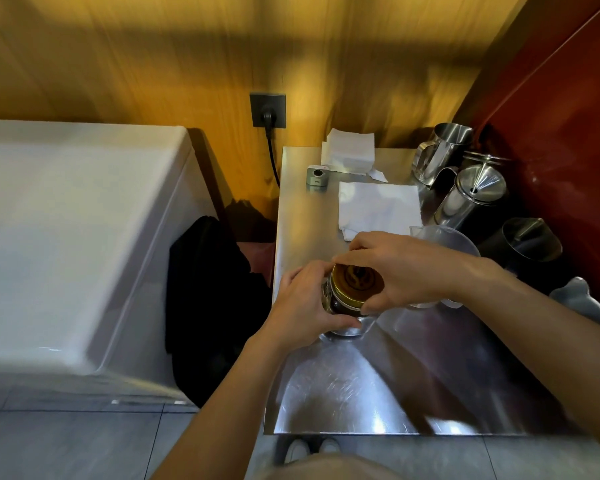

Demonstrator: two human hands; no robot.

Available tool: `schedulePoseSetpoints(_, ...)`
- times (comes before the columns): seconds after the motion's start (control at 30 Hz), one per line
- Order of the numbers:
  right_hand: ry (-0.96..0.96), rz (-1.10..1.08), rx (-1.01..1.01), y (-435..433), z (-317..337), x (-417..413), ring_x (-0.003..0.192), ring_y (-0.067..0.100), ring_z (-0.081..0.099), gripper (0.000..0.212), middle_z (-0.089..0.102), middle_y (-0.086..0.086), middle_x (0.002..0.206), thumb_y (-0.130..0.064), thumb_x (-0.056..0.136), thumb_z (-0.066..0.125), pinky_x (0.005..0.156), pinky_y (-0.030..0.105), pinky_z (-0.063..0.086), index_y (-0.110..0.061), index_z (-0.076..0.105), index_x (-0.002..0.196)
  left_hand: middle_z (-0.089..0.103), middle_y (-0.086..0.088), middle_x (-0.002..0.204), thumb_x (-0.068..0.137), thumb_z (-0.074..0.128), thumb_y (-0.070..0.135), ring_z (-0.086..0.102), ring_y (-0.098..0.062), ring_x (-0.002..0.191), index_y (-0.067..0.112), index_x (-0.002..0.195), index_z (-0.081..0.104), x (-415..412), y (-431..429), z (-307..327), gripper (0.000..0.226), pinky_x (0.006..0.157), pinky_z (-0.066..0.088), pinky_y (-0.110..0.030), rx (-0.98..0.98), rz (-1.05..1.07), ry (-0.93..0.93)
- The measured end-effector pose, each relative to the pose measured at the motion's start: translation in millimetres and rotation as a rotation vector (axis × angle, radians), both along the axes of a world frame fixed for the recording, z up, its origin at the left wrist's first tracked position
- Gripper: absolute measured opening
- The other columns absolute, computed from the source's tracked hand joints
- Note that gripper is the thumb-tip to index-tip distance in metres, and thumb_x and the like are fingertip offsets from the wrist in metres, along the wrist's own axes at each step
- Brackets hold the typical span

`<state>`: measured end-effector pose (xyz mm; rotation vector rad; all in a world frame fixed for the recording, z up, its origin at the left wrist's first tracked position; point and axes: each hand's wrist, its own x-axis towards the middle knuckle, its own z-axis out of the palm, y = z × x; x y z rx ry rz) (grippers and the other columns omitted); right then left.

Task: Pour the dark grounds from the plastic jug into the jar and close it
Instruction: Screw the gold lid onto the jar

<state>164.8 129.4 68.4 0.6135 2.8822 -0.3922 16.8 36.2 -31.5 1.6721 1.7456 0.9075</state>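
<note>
I judge the pouring done and the closing step in hand — the gold lid (355, 285) sits on the jar (342, 311), and dark contents show through the glass just below the lid's rim. My left hand (300, 306) is wrapped around the jar's body, fingers curled tight on the glass, steadying it. My right hand (400, 268) comes over from the far side, fingertips pinching the lid's rim. Whether the lid is fully threaded I cannot tell.

The jar stands on the steel counter (343, 386) very near its left edge, roughly midway along it — beyond that edge is a drop to the floor, with a dark bag (208, 299) below. So the next move, as I see it, calls for a firm twist of the lid while the left hand resists, pressing straight down, not outward.

The plastic jug (442, 239) sits just behind my right hand, looking empty, though part is hidden. Steel pitchers (465, 188) crowd the far right corner, napkins (378, 204) lie toward the far edge. Open room is on the near half of the counter.
</note>
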Motion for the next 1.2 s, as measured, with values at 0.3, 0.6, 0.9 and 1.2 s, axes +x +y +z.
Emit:
schedulePoseSetpoints(0.3,-0.031,0.021,0.020,-1,2,2,0.121,0.018,0.035,0.078,0.039,-0.001,0.137,-0.053,0.069,0.066,0.098,0.036,0.023,-0.033,0.030,0.135,0.038,0.034,0.096,0.057,0.077,0.056,0.013,0.035,0.096,0.044,0.105,0.031,0,-1,0,0.067,0.088,0.023,-0.027,0.028,-0.003,-0.004)
schedulePoseSetpoints(0.6,-0.006,-0.055,0.229,-5,0,1,0.104,0.020,0.047,0.081,0.055,0.001,0.119,-0.080,0.068,0.038,0.089,0.037,0.033,-0.023,0.041,0.127,0.038,0.035,0.095,0.054,0.076,0.058,0.007,0.038,0.097,0.050,0.100,0.029,0,0,-3,0.067,0.083,0.024,-0.023,0.018,0.008,0.004)
schedulePoseSetpoints(0.9,-0.038,-0.094,0.375,-11,-4,-1,0.092,0.021,0.055,0.083,0.061,0.001,0.109,-0.081,0.068,0.022,0.079,0.037,0.040,-0.022,0.044,0.121,0.039,0.033,0.095,0.052,0.074,0.061,0.011,0.036,0.097,0.047,0.100,0.031,0,1,-6,0.066,0.086,0.027,-0.028,0.003,0.007,-0.013)
schedulePoseSetpoints(1.2,-0.017,-0.105,0.364,-7,-7,4,0.077,0.020,0.058,0.080,0.062,0.000,0.101,-0.083,0.064,0.025,0.058,0.031,0.042,-0.023,0.043,0.114,0.040,0.032,0.095,0.053,0.075,0.063,0.013,0.035,0.099,0.044,0.103,0.034,-1,2,-9,0.067,0.084,0.027,-0.025,0.024,0.006,-0.004)
